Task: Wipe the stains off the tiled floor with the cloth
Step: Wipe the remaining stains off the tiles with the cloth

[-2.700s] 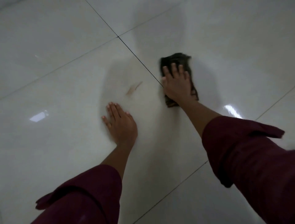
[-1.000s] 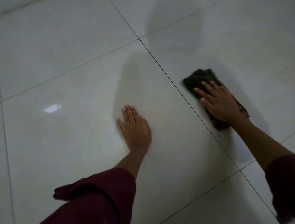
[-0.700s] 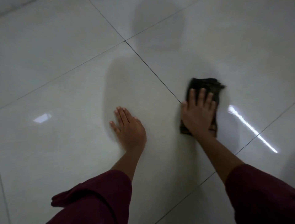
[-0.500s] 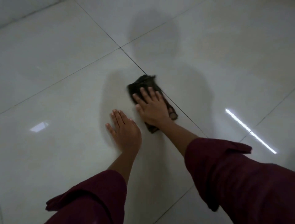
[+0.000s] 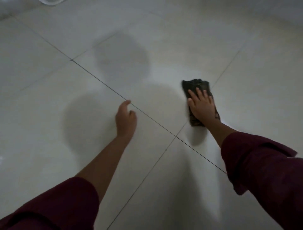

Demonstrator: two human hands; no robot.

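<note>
My right hand point(image 5: 202, 105) lies flat, fingers spread, pressing a dark folded cloth point(image 5: 196, 86) onto the glossy pale tiled floor point(image 5: 49, 123), on a tile at the centre right. Part of the cloth shows beyond the fingertips and beside the wrist. My left hand point(image 5: 126, 119) hovers just above the floor over a dark grout line, fingers loosely curled, holding nothing. Both arms wear dark red sleeves. No stain is visible on the tiles around the hands.
Dark grout lines cross just below and between the hands at a joint point(image 5: 176, 136). A white object's edge point(image 5: 49, 2) shows at the top left. Soft shadows lie on the tiles ahead of the hands.
The brown stain seen earliest is gone. My right hand slid the cloth from beside the left hand out to the right. My left hand lifted off the floor and its fingers curled.
</note>
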